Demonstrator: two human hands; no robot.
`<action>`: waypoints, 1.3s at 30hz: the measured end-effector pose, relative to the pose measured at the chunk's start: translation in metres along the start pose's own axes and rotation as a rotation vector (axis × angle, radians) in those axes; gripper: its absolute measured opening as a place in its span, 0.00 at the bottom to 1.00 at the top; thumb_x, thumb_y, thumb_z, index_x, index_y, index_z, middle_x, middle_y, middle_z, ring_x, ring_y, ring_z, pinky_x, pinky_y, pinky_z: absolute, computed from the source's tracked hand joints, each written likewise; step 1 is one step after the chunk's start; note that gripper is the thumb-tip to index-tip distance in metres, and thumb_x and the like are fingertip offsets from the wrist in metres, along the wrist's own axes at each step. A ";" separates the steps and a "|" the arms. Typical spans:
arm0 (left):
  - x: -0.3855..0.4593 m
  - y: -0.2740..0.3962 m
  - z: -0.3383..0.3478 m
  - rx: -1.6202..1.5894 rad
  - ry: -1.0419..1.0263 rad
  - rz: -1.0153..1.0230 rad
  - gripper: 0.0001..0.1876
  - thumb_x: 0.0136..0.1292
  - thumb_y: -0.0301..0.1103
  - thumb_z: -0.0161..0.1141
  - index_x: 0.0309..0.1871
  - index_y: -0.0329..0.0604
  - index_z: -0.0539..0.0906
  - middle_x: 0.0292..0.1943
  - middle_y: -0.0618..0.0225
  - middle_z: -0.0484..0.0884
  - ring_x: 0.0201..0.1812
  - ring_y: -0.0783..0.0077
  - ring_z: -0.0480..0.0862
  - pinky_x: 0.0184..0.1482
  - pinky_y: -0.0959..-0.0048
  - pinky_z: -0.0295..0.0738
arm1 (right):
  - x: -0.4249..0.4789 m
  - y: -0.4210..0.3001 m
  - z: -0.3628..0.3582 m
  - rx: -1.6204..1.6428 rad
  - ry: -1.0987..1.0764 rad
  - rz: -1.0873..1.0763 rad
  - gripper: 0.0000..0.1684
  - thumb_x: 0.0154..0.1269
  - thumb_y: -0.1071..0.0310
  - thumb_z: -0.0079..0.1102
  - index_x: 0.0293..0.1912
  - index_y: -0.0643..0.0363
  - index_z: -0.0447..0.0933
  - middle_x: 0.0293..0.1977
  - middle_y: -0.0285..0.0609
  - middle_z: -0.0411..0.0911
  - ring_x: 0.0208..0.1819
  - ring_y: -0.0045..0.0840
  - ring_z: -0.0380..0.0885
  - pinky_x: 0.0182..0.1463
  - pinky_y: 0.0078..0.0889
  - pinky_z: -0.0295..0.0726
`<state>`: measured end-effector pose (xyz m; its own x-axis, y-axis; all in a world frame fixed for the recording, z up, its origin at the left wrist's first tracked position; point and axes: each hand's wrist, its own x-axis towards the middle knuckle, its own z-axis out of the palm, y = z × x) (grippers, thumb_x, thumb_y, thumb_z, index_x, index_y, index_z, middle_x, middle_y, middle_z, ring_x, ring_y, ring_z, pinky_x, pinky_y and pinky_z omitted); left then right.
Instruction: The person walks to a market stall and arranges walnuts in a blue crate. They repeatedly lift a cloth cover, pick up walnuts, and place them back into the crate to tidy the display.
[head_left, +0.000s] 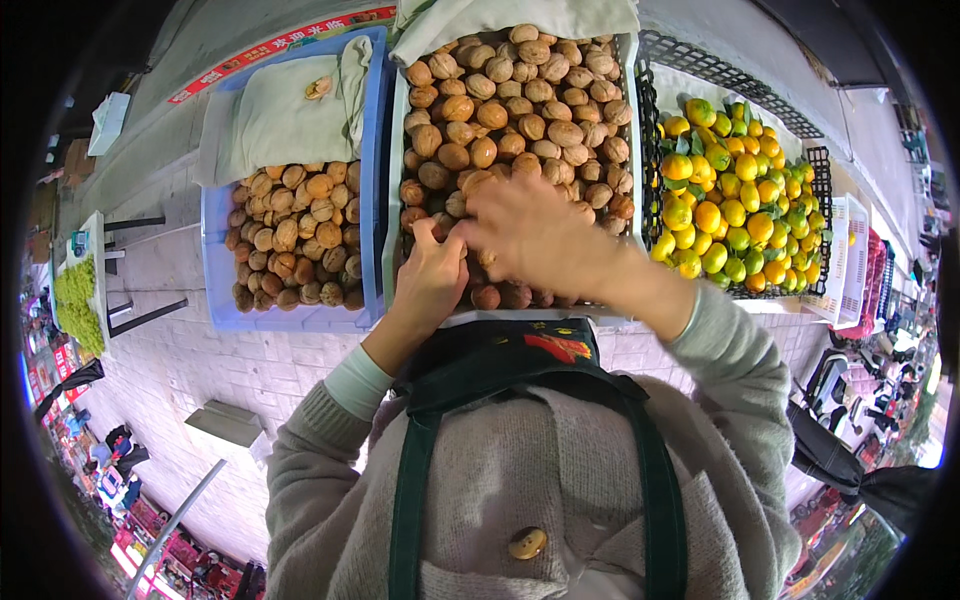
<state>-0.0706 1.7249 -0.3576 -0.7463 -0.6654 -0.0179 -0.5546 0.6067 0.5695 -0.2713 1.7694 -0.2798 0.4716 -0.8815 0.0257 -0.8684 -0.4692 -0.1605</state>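
Note:
Walnuts in their shells (536, 90) fill a white-rimmed crate in front of me. My left hand (433, 274) is over the crate's near left part, thumb and fingers drawn together; whether anything is between them cannot be told. Beside it, blurred, my right hand (529, 229) reaches over the nuts from the right, its fingers bent down towards my left fingertips. Its fingertips and whatever they touch are hidden or smeared. Some walnuts under both hands look darker and shinier than those at the far side.
Left stands a blue plastic crate (373, 187) of walnuts, partly under a pale cloth (289, 112) with one nut piece on it. Right is a black mesh crate (819, 217) of green and yellow citrus fruit (735, 202). Another cloth (517, 16) covers the middle crate's far edge. Beyond the citrus stands a white basket (853, 262).

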 end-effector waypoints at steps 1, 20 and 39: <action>0.002 -0.001 0.003 -0.009 0.025 0.014 0.21 0.58 0.24 0.60 0.57 0.38 0.75 0.53 0.41 0.69 0.47 0.36 0.81 0.42 0.53 0.82 | -0.007 -0.009 0.017 -0.054 -0.053 -0.045 0.24 0.56 0.57 0.67 0.52 0.52 0.79 0.52 0.39 0.77 0.62 0.33 0.71 0.70 0.38 0.63; 0.045 -0.006 0.002 0.446 -0.007 0.023 0.16 0.61 0.27 0.60 0.54 0.41 0.78 0.57 0.51 0.68 0.42 0.51 0.83 0.35 0.63 0.87 | -0.003 -0.033 0.049 -0.162 -0.280 -0.158 0.11 0.65 0.58 0.56 0.42 0.37 0.87 0.46 0.35 0.78 0.57 0.35 0.72 0.76 0.50 0.55; 0.223 -0.014 -0.054 -0.708 -0.097 -0.419 0.40 0.64 0.45 0.72 0.73 0.34 0.68 0.53 0.59 0.84 0.48 0.73 0.85 0.36 0.76 0.82 | -0.026 -0.039 0.082 0.446 -0.135 -0.083 0.13 0.65 0.60 0.56 0.48 0.41 0.83 0.49 0.40 0.76 0.57 0.37 0.72 0.61 0.43 0.73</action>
<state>-0.2094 1.5451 -0.3250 -0.5760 -0.7152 -0.3958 -0.4551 -0.1217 0.8821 -0.2372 1.8150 -0.3554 0.5780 -0.8132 -0.0678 -0.6901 -0.4428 -0.5724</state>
